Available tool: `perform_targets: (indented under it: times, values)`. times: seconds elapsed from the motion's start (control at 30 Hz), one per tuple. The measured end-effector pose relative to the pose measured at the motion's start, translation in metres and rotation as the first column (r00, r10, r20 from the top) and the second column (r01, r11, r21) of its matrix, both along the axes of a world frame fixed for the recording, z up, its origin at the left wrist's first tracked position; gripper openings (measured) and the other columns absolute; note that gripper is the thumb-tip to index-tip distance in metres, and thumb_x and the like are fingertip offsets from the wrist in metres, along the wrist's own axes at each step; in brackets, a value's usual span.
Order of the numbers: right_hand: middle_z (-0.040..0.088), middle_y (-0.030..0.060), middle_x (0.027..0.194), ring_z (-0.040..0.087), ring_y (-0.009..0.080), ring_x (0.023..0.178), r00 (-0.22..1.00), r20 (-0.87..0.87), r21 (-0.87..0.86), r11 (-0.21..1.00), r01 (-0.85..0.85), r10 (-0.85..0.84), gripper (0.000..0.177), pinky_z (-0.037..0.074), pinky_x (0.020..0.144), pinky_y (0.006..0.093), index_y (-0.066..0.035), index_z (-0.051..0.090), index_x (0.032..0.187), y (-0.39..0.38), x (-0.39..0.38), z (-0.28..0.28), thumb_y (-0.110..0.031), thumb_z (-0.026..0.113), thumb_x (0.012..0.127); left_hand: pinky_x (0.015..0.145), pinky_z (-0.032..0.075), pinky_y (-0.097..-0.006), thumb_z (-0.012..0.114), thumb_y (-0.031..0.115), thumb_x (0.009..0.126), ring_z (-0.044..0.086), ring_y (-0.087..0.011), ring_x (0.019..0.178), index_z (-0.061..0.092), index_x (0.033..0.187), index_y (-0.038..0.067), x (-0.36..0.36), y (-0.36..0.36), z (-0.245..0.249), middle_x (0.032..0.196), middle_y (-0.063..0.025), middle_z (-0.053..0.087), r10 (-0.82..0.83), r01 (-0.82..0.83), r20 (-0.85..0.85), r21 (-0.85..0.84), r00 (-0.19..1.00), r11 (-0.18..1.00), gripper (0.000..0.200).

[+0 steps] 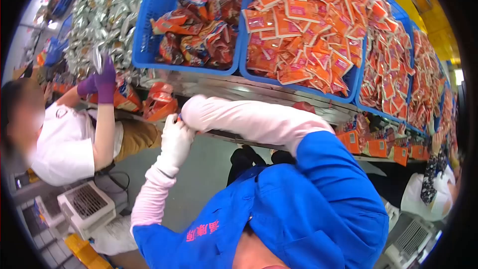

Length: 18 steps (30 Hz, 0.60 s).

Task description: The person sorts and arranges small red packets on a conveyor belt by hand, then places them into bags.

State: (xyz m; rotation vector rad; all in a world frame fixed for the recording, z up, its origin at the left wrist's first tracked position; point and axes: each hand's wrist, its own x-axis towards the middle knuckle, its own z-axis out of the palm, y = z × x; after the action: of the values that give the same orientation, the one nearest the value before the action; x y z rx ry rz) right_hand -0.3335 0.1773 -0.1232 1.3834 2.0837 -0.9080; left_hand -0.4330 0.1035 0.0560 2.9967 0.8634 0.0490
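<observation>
My left hand [178,138], in a white glove, has its fingers closed beside a red-orange bag [160,102] on the line. A small bit of colour shows at its fingertips, too small to name. Close against it is my right hand [194,111], also gloved in white, reaching across from the right. It is smeared by motion, and its fingers are hidden. Whether either hand grips the bag cannot be made out.
Beyond the metal ledge stand a blue crate [189,68] of larger bags and another blue crate [298,87] heaped with orange sachets. Silver packets [107,15] lie far left. A co-worker with purple gloves [104,82] is close on my left; another person [433,189] works at right.
</observation>
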Motion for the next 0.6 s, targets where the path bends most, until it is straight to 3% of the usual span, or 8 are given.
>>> perform_targets:
  times: [0.27, 0.37, 0.4, 0.43, 0.47, 0.5, 0.57, 0.6]
  values:
    - [0.074, 0.0084, 0.074, 0.072, 0.025, 0.072, 0.906, -0.105, -0.304, 0.881, 0.363, -0.41, 0.012, 0.059, 0.066, 0.0405, -0.008, 0.077, 0.083, -0.015, 0.081, 0.165, -0.019, 0.073, 0.084, 0.097, 0.049, -0.046, 0.07, 0.011, 0.072, 0.064, -0.0214, 0.08, 0.069, 0.083, 0.011, 0.022, 0.022, 0.025, 0.071, -0.0027, 0.06, -0.142, 0.136, 0.095, 0.066, 0.985, 0.989, 0.011]
    - [0.075, 0.0159, 0.106, 0.072, 0.0335, 0.097, 0.65, -0.747, 0.195, 0.89, 0.413, -0.138, 0.028, 0.057, 0.084, 0.0433, -0.008, 0.074, 0.113, -0.094, 0.225, 0.249, -0.021, 0.066, 0.089, 0.101, 0.047, -0.0493, 0.072, 0.008, 0.073, 0.064, -0.022, 0.082, 0.069, 0.081, 0.012, 0.024, 0.026, 0.041, 0.073, -0.0035, 0.061, -0.133, 0.132, 0.09, 0.009, 0.987, 0.991, 0.01]
    - [0.075, 0.0154, 0.109, 0.073, 0.0283, 0.102, 0.61, -0.378, -0.097, 0.686, 0.721, -0.696, 0.029, 0.056, 0.088, 0.0406, -0.009, 0.073, 0.118, -0.116, 0.265, 0.318, -0.018, 0.066, 0.091, 0.102, 0.047, -0.0499, 0.074, 0.009, 0.073, 0.064, -0.0225, 0.082, 0.07, 0.082, 0.012, 0.023, 0.029, 0.036, 0.073, -0.0043, 0.062, -0.126, 0.125, 0.036, 0.011, 0.991, 0.992, 0.01]
    - [0.076, 0.0142, 0.109, 0.074, 0.023, 0.101, 0.604, -0.624, 0.395, 0.467, 0.791, -0.496, 0.03, 0.057, 0.089, 0.0364, -0.01, 0.073, 0.122, -0.155, 0.336, 0.247, -0.014, 0.064, 0.093, 0.103, 0.046, -0.0506, 0.075, 0.01, 0.073, 0.064, -0.0229, 0.083, 0.07, 0.083, 0.011, 0.021, 0.032, 0.028, 0.074, -0.005, 0.063, -0.115, 0.116, -0.02, 0.017, 0.993, 0.993, 0.011]
    - [0.076, 0.0146, 0.11, 0.074, 0.0221, 0.103, 0.241, -0.634, 0.203, 0.142, 0.969, -0.735, 0.029, 0.057, 0.091, 0.0359, -0.007, 0.073, 0.121, -0.184, 0.399, 0.243, -0.011, 0.062, 0.094, 0.106, 0.044, -0.0521, 0.078, 0.015, 0.074, 0.064, -0.0244, 0.083, 0.071, 0.084, 0.011, 0.023, 0.031, 0.025, 0.074, -0.0063, 0.064, -0.095, 0.094, -0.079, -0.007, 0.992, 0.995, 0.012]
    - [0.075, 0.0176, 0.114, 0.073, 0.0281, 0.106, 0.275, -0.368, 0.493, 0.065, 0.868, -0.888, 0.03, 0.056, 0.093, 0.0395, -0.005, 0.071, 0.122, -0.206, 0.45, 0.246, -0.012, 0.061, 0.096, 0.106, 0.044, -0.0521, 0.078, 0.015, 0.074, 0.064, -0.0244, 0.083, 0.071, 0.084, 0.011, 0.031, 0.034, 0.025, 0.074, -0.0063, 0.064, -0.087, 0.087, -0.082, -0.004, 0.993, 0.996, 0.012]
    - [0.071, 0.0235, 0.122, 0.069, 0.0397, 0.111, 0.08, 0.205, 0.501, 0.175, 0.848, -0.975, 0.043, 0.055, 0.097, 0.0444, -0.006, 0.067, 0.127, -0.26, 0.567, 0.172, -0.029, 0.069, 0.091, 0.105, 0.042, -0.0523, 0.08, 0.021, 0.077, 0.064, -0.0254, 0.084, 0.07, 0.084, 0.011, 0.051, 0.036, 0.031, 0.075, -0.0064, 0.065, -0.091, 0.089, -0.082, -0.037, 0.992, 0.995, 0.015]
    - [0.069, 0.0245, 0.125, 0.068, 0.0398, 0.114, 0.257, 0.27, 0.474, 0.361, 0.803, -0.928, 0.056, 0.054, 0.099, 0.0447, -0.007, 0.064, 0.132, -0.286, 0.59, 0.137, -0.038, 0.072, 0.086, 0.102, 0.042, -0.0502, 0.081, 0.025, 0.078, 0.064, -0.0255, 0.085, 0.07, 0.087, 0.011, 0.075, 0.037, 0.047, 0.079, -0.0058, 0.067, -0.054, 0.042, -0.148, -0.083, 0.987, 0.996, 0.02]
